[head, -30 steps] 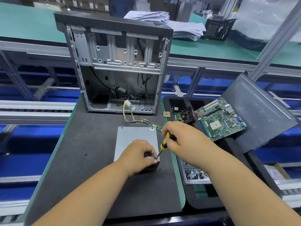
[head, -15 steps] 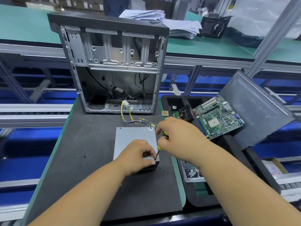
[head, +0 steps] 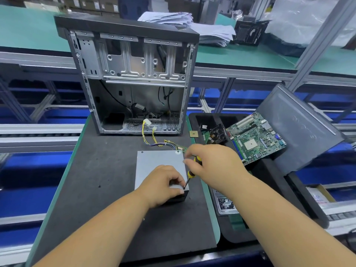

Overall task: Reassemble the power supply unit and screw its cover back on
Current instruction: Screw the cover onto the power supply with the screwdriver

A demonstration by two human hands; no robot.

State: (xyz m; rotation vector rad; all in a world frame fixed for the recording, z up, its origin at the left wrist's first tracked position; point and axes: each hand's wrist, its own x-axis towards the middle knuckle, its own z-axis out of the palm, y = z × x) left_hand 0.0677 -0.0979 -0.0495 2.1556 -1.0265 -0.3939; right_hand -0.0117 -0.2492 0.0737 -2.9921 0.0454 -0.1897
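Item: power supply unit (head: 158, 160), on desk mat (head: 107, 170) before open case (head: 133, 81). My left hand (head: 161, 185) grips its near corner; right hand (head: 212, 164) fingers curl round screwdriver (head: 189, 174), tip at cover corner. I judge it rigid, heavy; brace by edges.

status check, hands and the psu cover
Left hand steadies grey metal power supply box. Right hand grips yellow-black screwdriver, tip at near right corner. Nothing in the way.

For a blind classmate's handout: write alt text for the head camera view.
The right hand holds a yellow-and-black screwdriver with its tip at the near right corner of a grey power supply unit, which the left hand grips. An open computer case stands behind.
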